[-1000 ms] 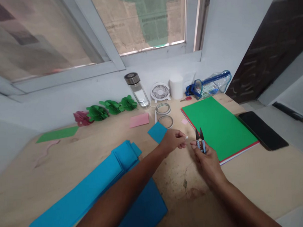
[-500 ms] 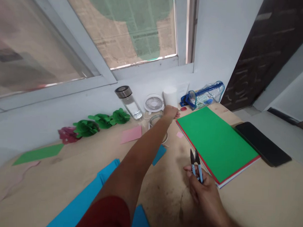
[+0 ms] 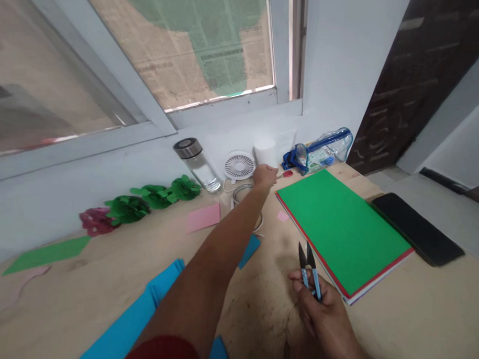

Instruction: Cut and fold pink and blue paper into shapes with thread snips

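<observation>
My right hand (image 3: 317,308) holds blue-handled thread snips (image 3: 310,281), their dark blades apart and pointing away from me. They are just left of a stack of paper with a green sheet (image 3: 340,225) on top. My left arm stretches across the table, and my left hand (image 3: 265,175) is at the back beside a white roll (image 3: 265,151). Its fingers look bent together; what they hold, if anything, is hidden. Close to its fingertips lies a small red-ended item (image 3: 287,174) with a thin stem. A roll of tape (image 3: 242,192) is partly covered by my left forearm.
A glass bottle (image 3: 202,170) and a white fan (image 3: 240,165) stand along the wall. Green and dark pink paper flowers (image 3: 128,209) are at left. Blue paper (image 3: 128,317), pink paper (image 3: 203,217), a clear pouch (image 3: 322,151) and a black phone (image 3: 416,227) also lie here.
The view has shifted slightly. My left hand has drawn a little left from the red-ended item. My right hand keeps the snips in about the same place.
</observation>
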Motion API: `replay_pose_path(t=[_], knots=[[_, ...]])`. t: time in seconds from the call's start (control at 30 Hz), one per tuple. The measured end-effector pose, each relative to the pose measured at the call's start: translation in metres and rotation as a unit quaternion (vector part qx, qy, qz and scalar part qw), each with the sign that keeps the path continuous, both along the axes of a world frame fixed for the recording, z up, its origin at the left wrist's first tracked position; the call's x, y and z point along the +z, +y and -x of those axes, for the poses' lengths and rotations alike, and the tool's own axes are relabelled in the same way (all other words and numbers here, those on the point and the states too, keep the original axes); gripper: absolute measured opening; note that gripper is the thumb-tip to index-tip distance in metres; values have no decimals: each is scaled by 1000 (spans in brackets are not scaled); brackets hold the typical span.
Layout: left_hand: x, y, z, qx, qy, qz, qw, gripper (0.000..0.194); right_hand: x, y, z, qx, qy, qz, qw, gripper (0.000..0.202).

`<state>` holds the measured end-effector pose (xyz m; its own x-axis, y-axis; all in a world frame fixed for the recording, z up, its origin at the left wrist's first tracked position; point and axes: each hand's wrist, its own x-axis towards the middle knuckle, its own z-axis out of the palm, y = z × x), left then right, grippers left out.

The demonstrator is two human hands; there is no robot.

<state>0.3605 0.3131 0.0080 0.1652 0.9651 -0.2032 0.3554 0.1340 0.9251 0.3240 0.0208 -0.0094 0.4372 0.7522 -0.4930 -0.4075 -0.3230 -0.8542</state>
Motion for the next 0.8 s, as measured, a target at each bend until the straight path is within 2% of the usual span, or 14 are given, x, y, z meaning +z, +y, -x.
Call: replay_pose_path(t=[0.1, 0.2, 0.3, 0.37, 0.43, 0.5, 0.57, 0.63, 0.7, 0.8], knots=[[12, -17, 27, -39, 28, -51, 998, 16, 2, 0, -2, 9, -16, -6, 1000, 57], [20, -50, 71, -72, 26, -79, 994, 10, 6, -2, -6, 22, -40, -17, 999, 56], [25, -100, 137, -104, 35, -78, 991, 12, 7, -5, -11, 31, -95, -15, 995, 53], [30, -142, 191, -161, 98, -126, 974, 14, 6, -6, -13, 47, -144, -20, 988, 50], [35, -187, 246, -123, 153, -139, 971, 17, 2, -6, -14, 74, -193, -31, 978, 46], [36, -233, 296, -42, 195, -133, 971, 22, -2, -6, -14, 107, -244, -51, 962, 40], [31, -275, 334, 33, 233, -124, 964, 24, -5, -7, -12, 158, -299, -71, 938, 35], [20, -311, 358, 46, 252, -114, 960, 25, -5, -10, -9, 222, -354, -85, 905, 34], [6, -338, 368, -8, 274, -146, 951, 26, -1, -13, -3, 281, -395, -97, 869, 35], [-12, -362, 367, -99, 323, -207, 918, 34, 8, -21, 9, 345, -422, -113, 831, 37]])
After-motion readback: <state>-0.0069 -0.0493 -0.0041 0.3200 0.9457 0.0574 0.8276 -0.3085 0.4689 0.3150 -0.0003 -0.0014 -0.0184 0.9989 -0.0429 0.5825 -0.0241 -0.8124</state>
